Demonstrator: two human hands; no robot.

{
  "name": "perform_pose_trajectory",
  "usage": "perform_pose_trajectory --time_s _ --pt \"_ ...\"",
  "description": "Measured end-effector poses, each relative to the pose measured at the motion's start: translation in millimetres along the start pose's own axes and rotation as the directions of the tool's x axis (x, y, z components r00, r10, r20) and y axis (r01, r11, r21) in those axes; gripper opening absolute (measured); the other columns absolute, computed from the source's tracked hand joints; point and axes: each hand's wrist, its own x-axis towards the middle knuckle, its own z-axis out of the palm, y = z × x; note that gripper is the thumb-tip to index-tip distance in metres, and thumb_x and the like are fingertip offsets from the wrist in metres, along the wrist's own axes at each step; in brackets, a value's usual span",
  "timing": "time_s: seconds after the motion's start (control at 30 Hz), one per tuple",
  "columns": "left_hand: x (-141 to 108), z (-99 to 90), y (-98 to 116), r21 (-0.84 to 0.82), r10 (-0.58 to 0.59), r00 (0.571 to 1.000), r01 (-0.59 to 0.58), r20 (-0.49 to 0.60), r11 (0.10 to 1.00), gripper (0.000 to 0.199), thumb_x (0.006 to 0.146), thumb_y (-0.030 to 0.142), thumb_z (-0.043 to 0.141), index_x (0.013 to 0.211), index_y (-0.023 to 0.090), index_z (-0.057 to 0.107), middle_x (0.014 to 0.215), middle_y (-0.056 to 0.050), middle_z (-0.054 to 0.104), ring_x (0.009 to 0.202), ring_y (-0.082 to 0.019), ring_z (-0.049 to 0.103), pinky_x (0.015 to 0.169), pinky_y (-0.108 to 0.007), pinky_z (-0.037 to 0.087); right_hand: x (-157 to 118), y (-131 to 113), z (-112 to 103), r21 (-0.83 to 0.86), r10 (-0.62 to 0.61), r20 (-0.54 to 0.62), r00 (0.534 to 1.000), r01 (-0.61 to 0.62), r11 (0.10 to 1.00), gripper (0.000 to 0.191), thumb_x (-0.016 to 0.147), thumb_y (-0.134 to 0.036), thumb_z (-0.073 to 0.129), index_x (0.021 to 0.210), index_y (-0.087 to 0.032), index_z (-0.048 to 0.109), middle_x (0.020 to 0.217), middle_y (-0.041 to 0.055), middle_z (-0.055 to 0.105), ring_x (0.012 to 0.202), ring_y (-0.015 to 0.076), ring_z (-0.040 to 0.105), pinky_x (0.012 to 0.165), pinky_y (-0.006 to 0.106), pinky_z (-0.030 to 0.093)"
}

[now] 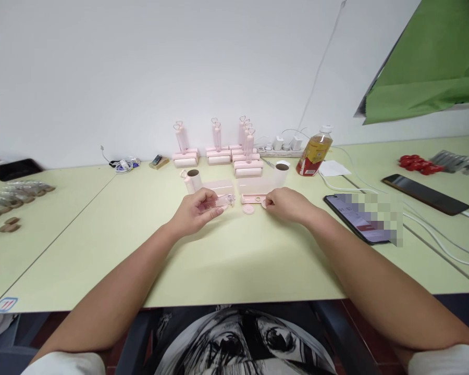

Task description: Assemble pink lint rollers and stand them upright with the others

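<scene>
My left hand (pixel 198 211) is closed around a clear plastic piece (pixel 222 201), which points right between thumb and fingers. My right hand (pixel 287 204) pinches the edge of a small pink disc (pixel 263 204), partly hidden by its fingertips. Beside it lies an open pink trough-shaped case (pixel 250 199) with a small ring-like part in it. Another pink disc (pixel 248 209) lies flat in front of the case. Behind my hands stand two rolls with cardboard cores, one at the left (pixel 194 179) and one at the right (pixel 281 176), each with a translucent sheet beside it.
Several pink rollers with heart-topped handles (pixel 247 165) stand by the wall. To their right are a power strip (pixel 277 153) and a drink bottle (pixel 315 151). A lit phone (pixel 355 219), a dark phone (pixel 426 195) and cables lie at the right; wrapped packets (pixel 15 195) at the left.
</scene>
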Motion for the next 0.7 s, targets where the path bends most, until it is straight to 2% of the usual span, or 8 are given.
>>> perform_pose_trajectory --time_s 0.3,0.4,0.53,0.7 --pt "0 -1.0 2 -0.006 0.002 1.0 -0.002 -0.004 1.0 0.026 0.084 0.041 0.067 0.089 0.019 0.054 0.074 0.002 0.056 0.062 -0.009 0.048 0.056 -0.02 0.04 2 -3 3 0.014 0.032 -0.016 0.999 -0.032 0.999 0.015 0.081 -0.019 0.054 0.072 -0.019 0.067 0.08 0.006 0.07 0.067 0.0174 0.056 0.054 0.028 0.027" --pt "0 -0.7 2 -0.008 0.007 1.0 -0.007 -0.003 1.0 0.026 0.084 0.041 0.066 0.089 0.019 0.053 0.074 0.002 0.056 0.062 -0.009 0.048 0.056 -0.02 0.04 0 -8 6 0.039 -0.05 -0.035 0.998 0.051 0.998 0.016 0.082 -0.019 0.054 0.078 -0.02 0.07 0.082 0.0052 0.072 0.071 0.0175 0.058 0.056 0.027 0.029" --pt "0 -0.7 1 0.007 0.012 1.0 -0.012 -0.004 1.0 0.026 0.084 0.042 0.066 0.089 0.019 0.054 0.075 0.001 0.057 0.063 -0.009 0.048 0.057 -0.021 0.04 0 -18 17 0.059 -0.165 -0.058 0.985 0.169 0.984 0.021 0.086 -0.026 0.056 0.096 -0.022 0.073 0.095 0.0058 0.075 0.081 0.0196 0.062 0.061 0.026 0.031" --pt "0 -1.2 -1 0.033 0.002 1.0 -0.002 -0.002 0.999 0.027 0.084 0.043 0.066 0.09 0.019 0.054 0.076 0.001 0.058 0.064 -0.009 0.049 0.058 -0.021 0.041 3 -25 26 -0.014 -0.229 -0.059 0.972 0.229 0.973 0.024 0.09 -0.022 0.049 0.082 -0.02 0.071 0.087 0.0066 0.074 0.081 0.019 0.062 0.063 0.027 0.029"
